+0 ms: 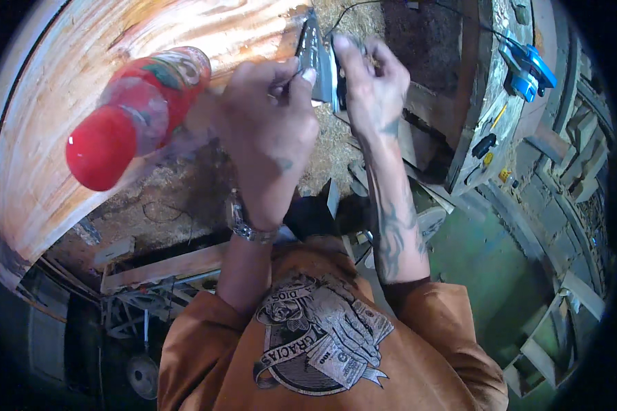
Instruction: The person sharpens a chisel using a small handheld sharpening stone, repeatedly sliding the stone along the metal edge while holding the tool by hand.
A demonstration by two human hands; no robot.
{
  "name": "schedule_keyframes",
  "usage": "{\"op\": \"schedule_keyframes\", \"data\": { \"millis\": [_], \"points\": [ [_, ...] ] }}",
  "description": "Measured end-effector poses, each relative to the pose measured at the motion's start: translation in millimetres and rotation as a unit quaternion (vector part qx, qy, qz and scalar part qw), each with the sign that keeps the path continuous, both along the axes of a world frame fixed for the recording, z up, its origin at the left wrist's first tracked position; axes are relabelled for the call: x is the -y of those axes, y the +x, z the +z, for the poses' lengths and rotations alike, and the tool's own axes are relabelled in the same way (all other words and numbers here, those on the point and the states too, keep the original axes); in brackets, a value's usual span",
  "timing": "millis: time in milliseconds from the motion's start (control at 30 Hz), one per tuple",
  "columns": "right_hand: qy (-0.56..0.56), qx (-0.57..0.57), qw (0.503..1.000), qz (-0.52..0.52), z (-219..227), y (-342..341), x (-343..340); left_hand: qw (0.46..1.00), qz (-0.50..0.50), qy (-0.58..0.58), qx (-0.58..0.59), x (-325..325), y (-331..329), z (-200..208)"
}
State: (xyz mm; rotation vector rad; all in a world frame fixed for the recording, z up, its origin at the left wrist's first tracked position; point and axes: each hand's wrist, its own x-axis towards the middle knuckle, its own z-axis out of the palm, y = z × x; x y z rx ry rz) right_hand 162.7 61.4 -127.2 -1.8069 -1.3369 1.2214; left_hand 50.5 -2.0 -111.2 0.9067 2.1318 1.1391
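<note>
My left hand (271, 113) is closed in a pinch at the near left edge of a dark, glossy folded sheet (313, 68). It looks like a small packet or a piece of film, but its exact kind does not show. My right hand (373, 89) pinches the sheet's right side, where a pale edge and a dark flap stand up. Fingers hide part of the sheet. Left of my left hand, a red bottle (161, 89) with a large red cap (103, 147) looms close, apart from my fingers.
A streaked orange-brown wooden panel (48, 137) curves along the left. Sawdust (164, 195) covers the bench below my hands. At right, a blue power tool (528, 72) lies on a wooden ledge beside a small black object (485, 145). Wood offcuts (583, 151) pile farther right.
</note>
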Motion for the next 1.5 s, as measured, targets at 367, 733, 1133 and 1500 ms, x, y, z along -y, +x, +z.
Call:
{"op": "schedule_keyframes", "data": {
  "millis": [367,733,1133,1500],
  "points": [
    [0.018,0.001,1.000,-0.009,1,-7,6,0.997,0.034,-0.011,0.064,0,1,4],
    [0.001,-0.007,1.000,-0.015,2,1,27,0.999,0.011,-0.023,0.039,0,-1,2],
    [-0.023,-0.003,0.999,-0.022,6,12,45,1.000,0.013,0.012,0.017,3,2,-5],
    [0.037,0.021,0.999,0.008,4,9,27,0.999,0.020,-0.006,0.035,0,5,-1]
  ]
}}
